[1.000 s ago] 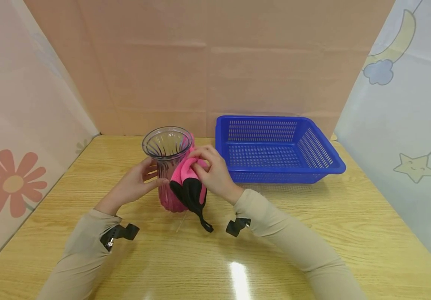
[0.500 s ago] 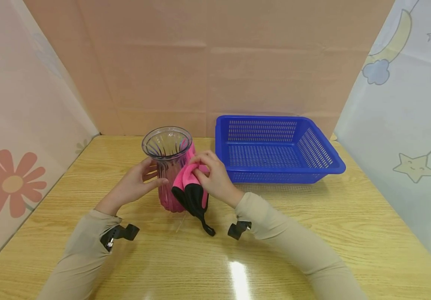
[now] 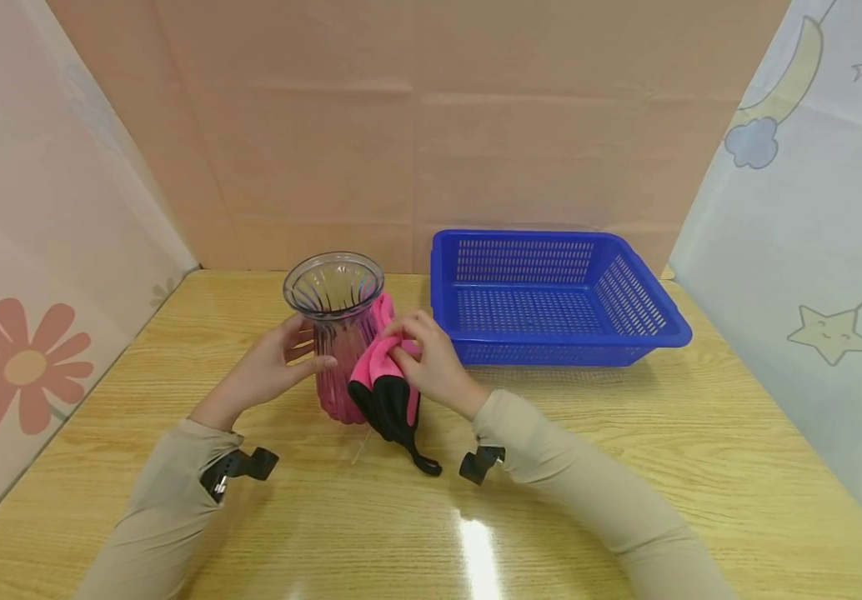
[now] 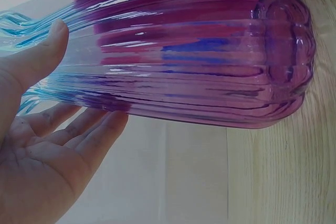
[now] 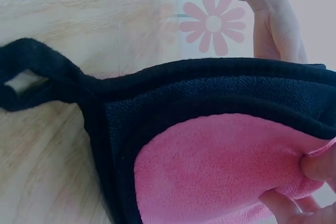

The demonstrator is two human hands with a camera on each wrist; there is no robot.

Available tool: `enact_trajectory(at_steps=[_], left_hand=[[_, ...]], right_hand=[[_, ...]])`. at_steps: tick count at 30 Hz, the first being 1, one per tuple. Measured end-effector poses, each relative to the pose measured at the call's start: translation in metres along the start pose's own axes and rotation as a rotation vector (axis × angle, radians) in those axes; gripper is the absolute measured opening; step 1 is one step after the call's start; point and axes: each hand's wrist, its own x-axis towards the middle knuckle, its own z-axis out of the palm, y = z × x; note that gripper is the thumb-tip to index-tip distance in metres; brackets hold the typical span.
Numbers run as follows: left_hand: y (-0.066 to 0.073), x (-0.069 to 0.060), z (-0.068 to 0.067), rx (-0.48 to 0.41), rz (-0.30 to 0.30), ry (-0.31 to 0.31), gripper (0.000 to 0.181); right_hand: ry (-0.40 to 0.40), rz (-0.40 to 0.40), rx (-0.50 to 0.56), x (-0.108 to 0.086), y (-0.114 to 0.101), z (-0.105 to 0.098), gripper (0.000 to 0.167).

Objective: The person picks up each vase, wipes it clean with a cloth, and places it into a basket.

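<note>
A ribbed glass vase (image 3: 335,354), clear at the rim and pink toward the base, stands upright on the table. My left hand (image 3: 269,371) holds its left side, and in the left wrist view the thumb and fingers lie on opposite sides of the vase. Against the vase's right side is a pink cleaning cloth (image 3: 380,358) with black trim and a hanging loop. Between thumb and fingers my right hand (image 3: 434,358) pinches the bunched pink part. The right wrist view shows the cloth's black border and the loop hanging free. Part of the cloth is hidden behind my right fingers.
A blue perforated plastic basket (image 3: 543,354) sits at the back right, close to my right hand. The wooden table (image 3: 664,483) extends in front of it. A peach backdrop (image 3: 416,150) rises behind, with printed panels at both sides.
My right hand has slid slightly downward and toward me with the cloth, along the vase's right side. The loop has swung right. The left hand and vase stay put.
</note>
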Motion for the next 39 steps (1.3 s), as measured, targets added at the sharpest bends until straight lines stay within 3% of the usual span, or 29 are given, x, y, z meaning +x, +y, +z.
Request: enact_trajectory(at_steps=[23, 39], left_hand=[[-0.003, 0.001, 0.001, -0.005, 0.009, -0.005, 0.069], [-0.002, 0.001, 0.0, -0.005, 0.008, -0.006, 0.069]], right_hand=[[0.013, 0.003, 0.022, -0.004, 0.007, 0.003, 0.01], [0.052, -0.03, -0.021, 0.004, -0.003, -0.001, 0.01]])
